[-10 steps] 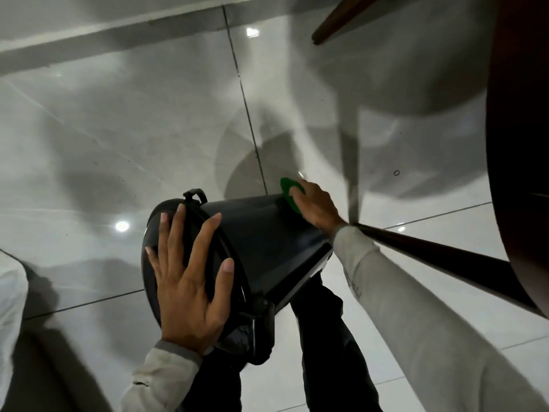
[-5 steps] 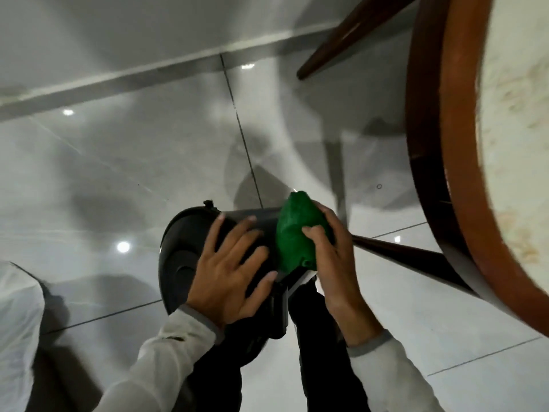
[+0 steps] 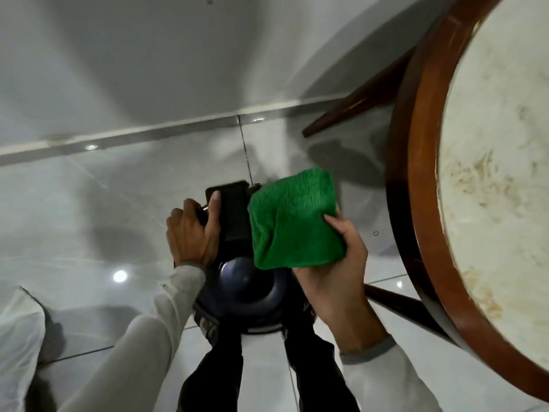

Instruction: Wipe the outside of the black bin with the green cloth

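The black bin stands between my legs on the floor, seen from above, with its round glossy lid toward me. My left hand grips the raised black part at the bin's far edge, thumb on top. My right hand holds the folded green cloth just above the bin's right side; the cloth covers part of the bin, and I cannot tell whether it touches it.
A round wooden table with a pale top fills the right side, its dark legs slanting to the floor near the bin. Glossy white floor tiles and a wall skirting lie ahead. A white bag sits at lower left.
The bin went from lying tilted on its side to upright between my legs. My left hand shifted from the rim to the far edge. My right hand lifted the cloth off the side.
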Demonstrator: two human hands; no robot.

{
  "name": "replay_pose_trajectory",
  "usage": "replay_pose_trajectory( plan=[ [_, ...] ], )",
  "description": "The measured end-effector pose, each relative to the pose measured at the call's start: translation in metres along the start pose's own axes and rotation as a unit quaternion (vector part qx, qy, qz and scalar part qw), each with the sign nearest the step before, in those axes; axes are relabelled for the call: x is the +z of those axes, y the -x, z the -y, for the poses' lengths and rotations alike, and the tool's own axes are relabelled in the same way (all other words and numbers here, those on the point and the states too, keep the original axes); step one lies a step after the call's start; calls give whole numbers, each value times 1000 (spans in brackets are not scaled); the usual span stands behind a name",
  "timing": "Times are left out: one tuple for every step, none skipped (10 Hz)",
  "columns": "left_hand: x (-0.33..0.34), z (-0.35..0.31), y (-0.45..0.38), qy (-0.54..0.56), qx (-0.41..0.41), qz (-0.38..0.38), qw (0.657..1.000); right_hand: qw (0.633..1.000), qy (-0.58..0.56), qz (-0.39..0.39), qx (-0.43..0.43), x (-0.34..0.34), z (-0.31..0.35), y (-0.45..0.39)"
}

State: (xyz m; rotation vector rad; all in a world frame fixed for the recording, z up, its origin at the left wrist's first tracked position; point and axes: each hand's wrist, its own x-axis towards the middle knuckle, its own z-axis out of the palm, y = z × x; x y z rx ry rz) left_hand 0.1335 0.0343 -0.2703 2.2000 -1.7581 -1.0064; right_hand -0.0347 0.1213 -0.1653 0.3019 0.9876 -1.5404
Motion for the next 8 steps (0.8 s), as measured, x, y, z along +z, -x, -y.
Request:
replay_pose_trajectory(
  plan=[
    [12, -22, -27, -19, -58, 5, 998, 997, -61, 18, 43, 15, 4, -14],
    [14, -31, -50, -13, -96, 2, 995, 988, -123, 75, 54, 30, 16, -16],
    [3, -39, -53, -10, -60, 14, 998, 978, -151, 135, 41, 45, 37, -1],
    [-21, -63, -40, -32, 42, 4, 999, 982, -110, 148, -45, 52, 79, 26],
    [-51, -108, -9, -29, 192, -48, 980, 956, 118, 51, -262, 44, 143, 62],
    [-74, -148, 39, -45, 293, -87, 951, 649, 575, -199, -457, 12, 190, 78],
    [-87, -175, 75, -100, 341, -95, 930, 452, 803, -253, -294, -16, 198, 62],
    [-106, -195, 109, -170, 363, -84, 912, 401, 863, -223, -213, -24, 202, 61]
  ],
)
